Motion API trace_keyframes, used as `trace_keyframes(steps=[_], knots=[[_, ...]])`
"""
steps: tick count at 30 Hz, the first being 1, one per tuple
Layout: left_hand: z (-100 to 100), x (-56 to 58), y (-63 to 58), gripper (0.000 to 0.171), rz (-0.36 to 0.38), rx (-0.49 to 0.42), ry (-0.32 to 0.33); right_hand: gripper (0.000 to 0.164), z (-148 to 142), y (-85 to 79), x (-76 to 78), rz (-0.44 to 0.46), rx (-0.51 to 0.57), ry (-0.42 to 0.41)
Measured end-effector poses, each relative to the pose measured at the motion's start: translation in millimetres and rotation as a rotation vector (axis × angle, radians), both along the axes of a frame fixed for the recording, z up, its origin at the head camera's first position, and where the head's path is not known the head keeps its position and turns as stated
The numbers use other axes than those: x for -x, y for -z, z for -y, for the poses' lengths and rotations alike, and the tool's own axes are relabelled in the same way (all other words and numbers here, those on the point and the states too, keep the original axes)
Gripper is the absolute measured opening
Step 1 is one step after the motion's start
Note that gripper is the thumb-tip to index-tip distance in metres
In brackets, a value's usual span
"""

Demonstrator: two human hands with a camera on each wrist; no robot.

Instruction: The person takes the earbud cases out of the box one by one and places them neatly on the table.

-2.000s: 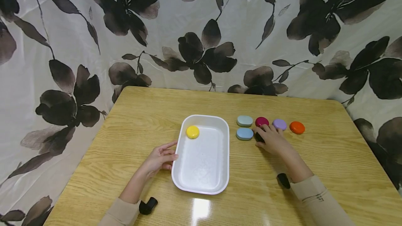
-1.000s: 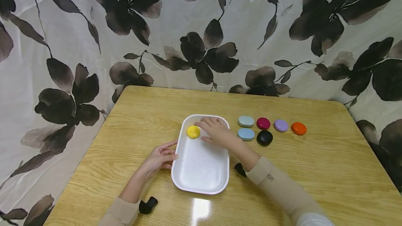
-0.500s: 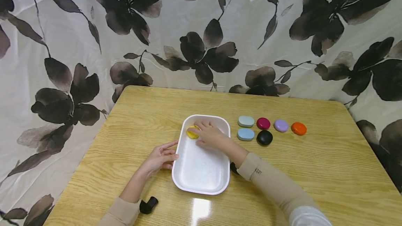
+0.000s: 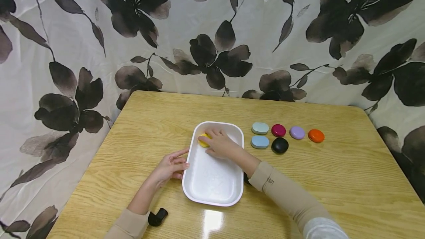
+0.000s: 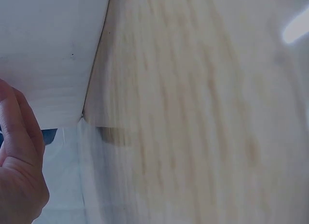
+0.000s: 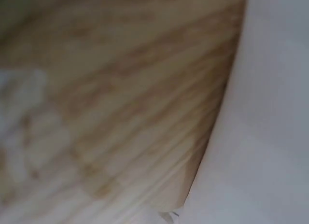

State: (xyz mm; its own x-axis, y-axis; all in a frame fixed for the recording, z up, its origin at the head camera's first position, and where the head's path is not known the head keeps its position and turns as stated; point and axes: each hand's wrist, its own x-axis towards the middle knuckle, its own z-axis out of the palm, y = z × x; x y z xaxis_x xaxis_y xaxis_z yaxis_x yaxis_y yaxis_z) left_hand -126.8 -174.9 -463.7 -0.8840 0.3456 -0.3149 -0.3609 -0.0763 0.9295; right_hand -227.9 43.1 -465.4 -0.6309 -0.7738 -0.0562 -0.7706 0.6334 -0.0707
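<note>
In the head view a white rectangular tray [image 4: 214, 180] rests on the wooden table. My right hand [image 4: 221, 146] reaches into its far left part and grips a glossy yellow disc [image 4: 203, 143], its fingers covering much of it. At the tray's left side is my left hand [image 4: 167, 168], thumb at the rim and fingers extended along the outer wall. The left wrist view shows this hand [image 5: 21, 147] with straight fingers against the tray's white wall [image 5: 48, 55]. The right hand does not show in the blurred right wrist view.
Right of the tray lie a pale green oval [image 4: 260, 128], a blue oval [image 4: 260, 142], and crimson [image 4: 278, 130], black [image 4: 280, 145], lilac [image 4: 297, 132] and orange [image 4: 316, 135] discs. A floral cloth [image 4: 172, 10] hangs behind the table [image 4: 332, 180].
My right hand has left the black disc, moved left into the tray and come onto the yellow disc. The left hand has stayed at the tray's side.
</note>
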Motion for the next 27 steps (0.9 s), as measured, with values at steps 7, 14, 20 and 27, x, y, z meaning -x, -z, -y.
trace_keyframes(steps=[7,14,20,27], knots=[[-0.4,0.7,0.1,0.067,0.002,0.003,-0.005,0.036,-1.9,-0.2,-1.0,-0.072,0.056,-0.047],[-1.1,1.0,-0.1,0.066,0.002,0.002,-0.004,0.033,-3.8,-4.9,-3.9,-0.072,0.060,-0.055],[-3.6,1.3,-0.4,0.066,0.012,0.003,-0.009,0.033,-14.7,-17.9,-5.8,-0.076,0.118,-0.029],[-3.9,1.6,0.7,0.066,0.003,0.004,-0.011,0.032,-40.9,-38.6,-5.7,-0.050,0.209,0.060]])
